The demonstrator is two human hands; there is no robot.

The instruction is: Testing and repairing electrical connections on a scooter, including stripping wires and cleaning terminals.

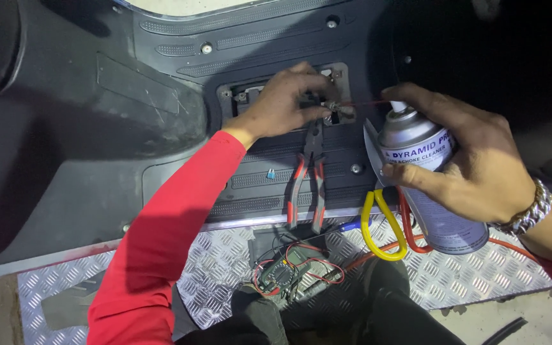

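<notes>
My left hand point(285, 102), in a red sleeve, pinches a small metal part point(335, 106) at an open rectangular hatch point(343, 76) in a dark scooter floorboard. My right hand point(474, 156), with a metal wristband, grips a grey spray can point(429, 185). The can's thin red straw point(362, 103) points at the part held by the left fingers. Red-handled pliers point(308, 185) lie on the ribbed floorboard just below the left hand.
A multimeter point(285, 271) with red leads sits on a diamond-plate metal sheet point(212, 262) near my knees. Yellow and red looped handles point(384, 223) lie beside the can. A small blue piece point(270, 173) rests on the floorboard. An orange cable point(512, 246) runs right.
</notes>
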